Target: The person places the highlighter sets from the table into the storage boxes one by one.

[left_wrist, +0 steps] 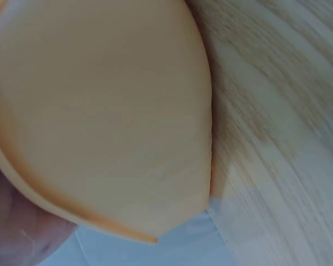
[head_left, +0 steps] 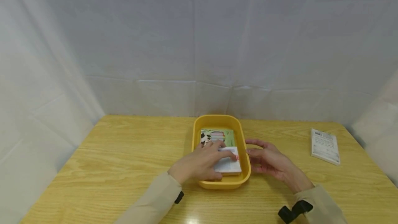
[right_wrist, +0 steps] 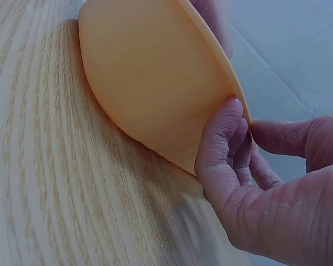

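A yellow plastic bin [head_left: 245, 168] with rounded corners stands on the table. Inside it lies a green box [head_left: 229, 137] printed with a panda and coloured sticks. A white box [head_left: 230, 164] lies at the near end, partly over the green one. My left hand [head_left: 203, 161] reaches into the bin and grips the white box, thumb at its near side and fingers across its top. At the bin's right side, my right hand [head_left: 270, 158] holds the rim. In the right wrist view its thumb touches the rim edge, with curled fingers [right_wrist: 224, 133] against the outer wall.
A white printed box [head_left: 324, 147] lies flat at the right on the wooden table [head_left: 124, 158]. White sheeting [head_left: 192, 44] hangs behind the table and along both sides. The back end of the bin is close to the table's far edge.
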`<state>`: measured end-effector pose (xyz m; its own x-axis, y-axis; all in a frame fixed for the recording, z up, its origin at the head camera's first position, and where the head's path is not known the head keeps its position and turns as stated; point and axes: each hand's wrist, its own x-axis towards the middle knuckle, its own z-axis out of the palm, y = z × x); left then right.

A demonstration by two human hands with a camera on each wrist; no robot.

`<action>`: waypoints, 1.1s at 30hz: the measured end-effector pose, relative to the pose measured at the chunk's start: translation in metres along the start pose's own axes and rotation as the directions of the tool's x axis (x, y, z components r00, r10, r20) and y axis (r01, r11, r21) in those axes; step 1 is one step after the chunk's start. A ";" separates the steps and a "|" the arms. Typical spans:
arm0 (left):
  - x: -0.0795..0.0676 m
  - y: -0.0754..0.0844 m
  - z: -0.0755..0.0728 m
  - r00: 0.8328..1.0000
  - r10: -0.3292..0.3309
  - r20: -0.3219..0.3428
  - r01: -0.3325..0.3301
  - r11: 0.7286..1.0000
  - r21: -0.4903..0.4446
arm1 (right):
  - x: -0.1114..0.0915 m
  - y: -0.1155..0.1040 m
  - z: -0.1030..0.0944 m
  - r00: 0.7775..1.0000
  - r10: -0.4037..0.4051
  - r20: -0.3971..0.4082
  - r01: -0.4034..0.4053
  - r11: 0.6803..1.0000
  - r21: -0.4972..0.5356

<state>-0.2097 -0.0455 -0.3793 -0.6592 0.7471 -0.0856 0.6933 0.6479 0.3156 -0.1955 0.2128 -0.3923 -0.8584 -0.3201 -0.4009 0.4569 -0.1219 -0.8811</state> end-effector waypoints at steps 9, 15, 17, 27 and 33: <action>0.004 0.003 -0.001 0.999 0.002 0.034 -0.003 1.000 0.018 | -0.001 -0.001 0.000 1.000 -0.012 0.017 0.012 1.000 -0.007; 0.006 0.002 0.000 0.999 -0.006 0.053 0.005 1.000 0.016 | -0.001 -0.001 0.000 1.000 -0.011 0.009 0.011 1.000 -0.012; 0.007 0.002 -0.001 0.999 0.001 0.038 -0.001 1.000 0.004 | 0.000 -0.001 0.000 1.000 -0.011 0.010 0.011 1.000 -0.008; -0.007 -0.019 -0.008 0.867 -0.063 -0.494 -0.006 0.991 -0.136 | 0.000 0.000 0.000 1.000 -0.002 0.002 0.002 1.000 -0.003; -0.019 -0.041 -0.012 0.773 -0.398 -0.494 0.159 0.876 -0.456 | -0.001 0.000 0.000 1.000 0.013 -0.014 -0.013 1.000 0.003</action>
<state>-0.2291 -0.0880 -0.3796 -0.9294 0.2458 0.2754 0.3692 0.6183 0.6938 -0.1948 0.2133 -0.3924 -0.8555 -0.3083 -0.4161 0.4689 -0.1201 -0.8750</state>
